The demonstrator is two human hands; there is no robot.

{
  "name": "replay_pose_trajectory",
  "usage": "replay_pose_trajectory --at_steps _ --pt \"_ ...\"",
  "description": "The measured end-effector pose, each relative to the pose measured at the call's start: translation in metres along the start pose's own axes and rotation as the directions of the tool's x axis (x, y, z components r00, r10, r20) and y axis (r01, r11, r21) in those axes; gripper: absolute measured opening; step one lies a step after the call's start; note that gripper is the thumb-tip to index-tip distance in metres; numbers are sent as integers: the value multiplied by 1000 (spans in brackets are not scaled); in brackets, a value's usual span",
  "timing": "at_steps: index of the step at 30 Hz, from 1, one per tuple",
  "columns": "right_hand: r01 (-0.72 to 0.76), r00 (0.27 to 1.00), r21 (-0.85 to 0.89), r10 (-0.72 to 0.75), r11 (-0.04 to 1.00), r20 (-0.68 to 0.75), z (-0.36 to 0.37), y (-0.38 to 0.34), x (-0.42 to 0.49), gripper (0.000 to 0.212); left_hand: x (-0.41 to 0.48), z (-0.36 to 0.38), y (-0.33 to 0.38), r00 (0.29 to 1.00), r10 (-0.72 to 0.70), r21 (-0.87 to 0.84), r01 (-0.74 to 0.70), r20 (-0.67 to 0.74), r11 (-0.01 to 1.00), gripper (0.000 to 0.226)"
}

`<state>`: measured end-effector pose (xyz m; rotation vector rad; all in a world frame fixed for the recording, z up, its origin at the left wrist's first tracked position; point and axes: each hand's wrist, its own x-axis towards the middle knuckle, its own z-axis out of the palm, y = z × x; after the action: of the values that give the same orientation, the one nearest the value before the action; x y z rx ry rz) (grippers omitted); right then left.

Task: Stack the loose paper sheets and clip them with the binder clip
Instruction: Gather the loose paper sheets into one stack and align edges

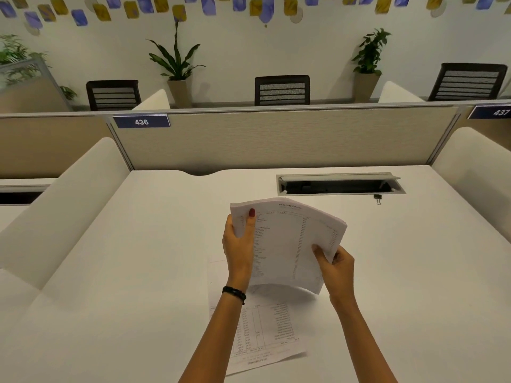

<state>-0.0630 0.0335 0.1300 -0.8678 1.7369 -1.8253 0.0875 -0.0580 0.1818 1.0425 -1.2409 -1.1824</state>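
Head view: paper stack [287, 239] held off bench [138, 272] at centre, bowed, long axis near-far. Left grip [239, 241] pinches stack's left edge, thumb on top; right grip [338, 262] clamps near-right corner. One loose sheet [265, 333] flat on bench, near side, below stack, between forearms. Binder clip [377, 199] far right, just beside cable tray [340, 185], well apart from stack — right grip nearer. Judgement: last sheet joins stack first — clip after.
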Motion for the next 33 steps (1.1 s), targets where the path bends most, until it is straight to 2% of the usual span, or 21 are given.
replay_pose_trajectory --at_steps 2,6,11,19,26,33 --pt "-44 998 -9 44 999 40 -1 6 -1 5 -3 -3 -11 1000 -23 3 23 8 1000 29" --pt "-92 991 -71 98 993 86 -1 16 -3 16 -5 -12 -38 997 -51 23 50 56 998 44" --pt "-79 993 -103 88 992 81 -1 16 -3 7 -6 -25 -60 993 -50 112 38 103 993 14" --pt "-42 993 -85 51 995 108 1 9 0 8 1 -43 -66 996 7 188 -23 86 982 5" --pt "-138 985 -169 153 976 80 -2 33 0 35 3 -62 -96 983 -172 303 147 57 942 16" --pt "-294 948 -219 313 930 57 -6 70 -11 34 -11 -77 -126 938 -344 384 303 43 872 22"
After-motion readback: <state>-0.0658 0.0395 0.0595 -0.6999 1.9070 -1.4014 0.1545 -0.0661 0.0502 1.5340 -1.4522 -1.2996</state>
